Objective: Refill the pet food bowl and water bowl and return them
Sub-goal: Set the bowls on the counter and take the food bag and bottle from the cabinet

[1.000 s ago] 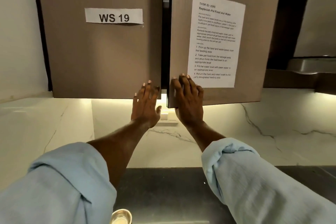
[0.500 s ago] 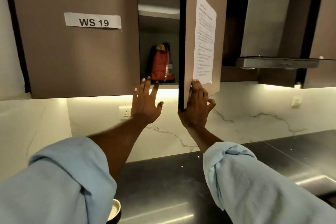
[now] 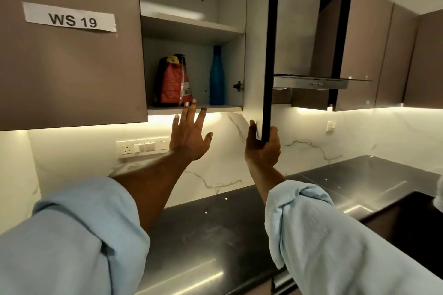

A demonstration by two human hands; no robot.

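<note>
- Bag [image 3: 173, 81]: red, yellow top, black edge.
- Bottle [image 3: 216, 76]: blue.
- Doors [image 3: 72, 67]: taupe; white label [image 3: 70, 18], black print.
- Backsplash [image 3: 239, 170]: white, grey veins.
- Counter [image 3: 215, 235]: black.
- Sleeves [image 3: 72, 242]: pale blue.

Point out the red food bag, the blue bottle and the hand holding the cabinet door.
red food bag [image 3: 173, 84], head view, front panel of the bag.
blue bottle [image 3: 217, 79], head view, mid body.
right hand [image 3: 262, 148], head view, back of the hand under the door corner.
</note>
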